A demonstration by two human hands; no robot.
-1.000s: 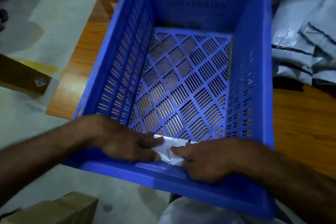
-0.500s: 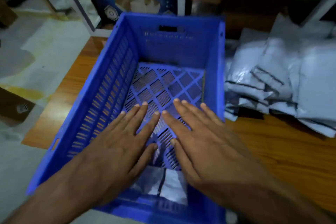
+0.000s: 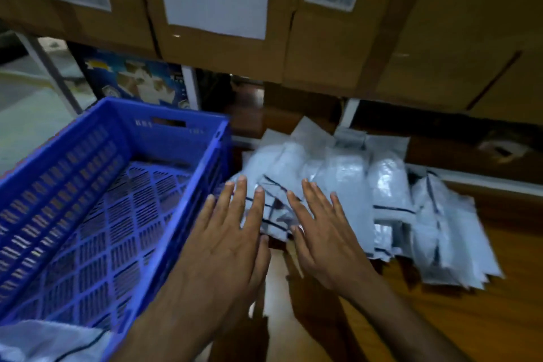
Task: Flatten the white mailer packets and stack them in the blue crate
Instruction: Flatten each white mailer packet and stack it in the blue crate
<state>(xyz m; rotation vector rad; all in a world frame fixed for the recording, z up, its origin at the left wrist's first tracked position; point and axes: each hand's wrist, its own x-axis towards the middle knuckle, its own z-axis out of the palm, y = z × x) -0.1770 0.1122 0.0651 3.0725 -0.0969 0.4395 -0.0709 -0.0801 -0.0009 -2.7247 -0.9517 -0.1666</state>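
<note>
The blue crate stands on the left of the wooden table, its slotted floor mostly bare. One white mailer packet lies flat in the crate's near corner. A pile of several white mailer packets spreads over the table to the crate's right. My left hand and my right hand are stretched out side by side, fingers straight and spread, over the near left edge of that pile. Neither hand holds anything.
The wooden table shows to the right of my arms. Large cardboard boxes with paper labels hang over the back of the table. A blue printed box and white frame posts stand behind the crate. Pale floor lies at far left.
Both hands have let go of the packet in the crate, lifted out and swung right to the pile on the table. The view has tilted up and right.
</note>
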